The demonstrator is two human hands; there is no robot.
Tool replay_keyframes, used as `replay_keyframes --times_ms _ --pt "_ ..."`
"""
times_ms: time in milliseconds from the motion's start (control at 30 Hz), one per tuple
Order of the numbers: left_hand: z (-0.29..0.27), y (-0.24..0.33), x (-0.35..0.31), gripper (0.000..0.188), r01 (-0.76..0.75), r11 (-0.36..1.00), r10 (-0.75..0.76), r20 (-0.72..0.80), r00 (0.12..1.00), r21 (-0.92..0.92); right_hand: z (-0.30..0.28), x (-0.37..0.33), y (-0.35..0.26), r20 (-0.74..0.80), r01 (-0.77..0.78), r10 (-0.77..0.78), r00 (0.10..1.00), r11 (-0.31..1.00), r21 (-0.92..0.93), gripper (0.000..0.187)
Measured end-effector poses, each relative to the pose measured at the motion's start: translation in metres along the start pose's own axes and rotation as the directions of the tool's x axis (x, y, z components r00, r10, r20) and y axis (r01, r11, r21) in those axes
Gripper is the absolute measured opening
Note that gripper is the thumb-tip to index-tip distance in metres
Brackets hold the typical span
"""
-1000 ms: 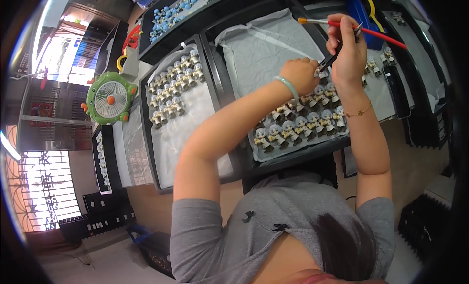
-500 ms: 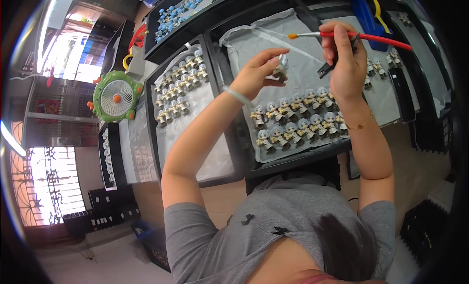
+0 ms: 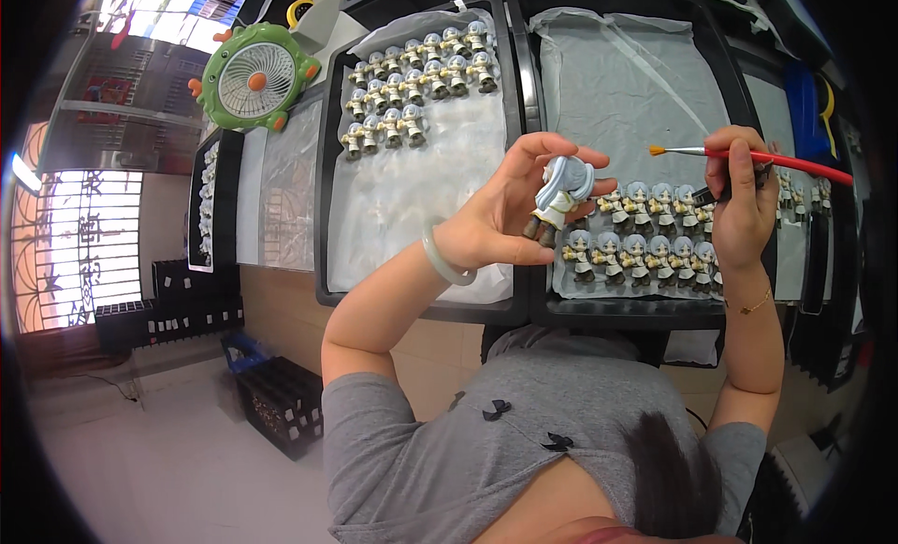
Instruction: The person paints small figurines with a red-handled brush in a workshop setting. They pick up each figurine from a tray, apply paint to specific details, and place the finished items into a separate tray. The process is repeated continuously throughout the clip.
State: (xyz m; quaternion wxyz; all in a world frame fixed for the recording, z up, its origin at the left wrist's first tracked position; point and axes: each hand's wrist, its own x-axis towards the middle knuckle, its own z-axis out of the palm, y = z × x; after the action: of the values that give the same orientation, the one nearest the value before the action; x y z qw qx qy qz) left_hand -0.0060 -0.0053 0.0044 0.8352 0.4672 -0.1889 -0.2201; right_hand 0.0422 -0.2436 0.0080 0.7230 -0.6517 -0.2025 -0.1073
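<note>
My left hand (image 3: 486,221) holds a small figurine (image 3: 564,190) with pale blue hair, a white outfit and dark boots. Thumb and fingers curve around it, and it leans slightly with the back of its hair showing. My right hand (image 3: 744,203) grips a paintbrush (image 3: 795,159) with a red handle, its orange-brown bristles pointing left toward the figurine but apart from it. A black slim tool (image 3: 703,197), its kind unclear, also sticks out of that hand. Below both hands, similar figurines (image 3: 637,255) lie in two rows on a sheet-lined black tray (image 3: 617,312).
A second black tray (image 3: 329,221), on the left, carries more rows of figurines (image 3: 412,123). Beyond it stands a green desk fan (image 3: 254,80). A blue and yellow tape dispenser (image 3: 812,109) sits at far right. Black crates (image 3: 281,402) rest on the floor.
The view has shifted, so trays and fan appear elsewhere in the picture. My left hand has brought the figurine closer and turned it upright. The paintbrush stays in my right hand.
</note>
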Motion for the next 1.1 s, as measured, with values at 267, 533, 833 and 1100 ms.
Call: replay_keyframes --times_ms 267,533,833,1100 --pt "-0.003 0.0 -0.001 0.079 -0.048 0.994 0.045 0.029 0.999 0.095 0.002 -0.001 0.0 0.02 0.0 0.001 1.0 0.999 -0.046 0.027" --pt "-0.002 -0.005 -0.001 0.066 -0.213 0.52 0.233 0.103 0.967 0.827 0.002 -0.003 0.0 0.042 -0.003 0.005 0.999 1.0 -0.03 0.027" --pt "0.007 0.0 -0.003 0.059 -0.073 0.269 0.216 0.014 0.976 0.961 0.006 -0.007 -0.002 0.102 0.041 -0.043 0.994 0.999 0.024 0.025" --pt "0.007 -0.005 -0.004 0.055 -0.042 0.134 0.253 0.006 0.967 0.99 0.021 -0.012 -0.005 0.408 -0.011 0.066 0.911 0.991 -0.134 0.02"
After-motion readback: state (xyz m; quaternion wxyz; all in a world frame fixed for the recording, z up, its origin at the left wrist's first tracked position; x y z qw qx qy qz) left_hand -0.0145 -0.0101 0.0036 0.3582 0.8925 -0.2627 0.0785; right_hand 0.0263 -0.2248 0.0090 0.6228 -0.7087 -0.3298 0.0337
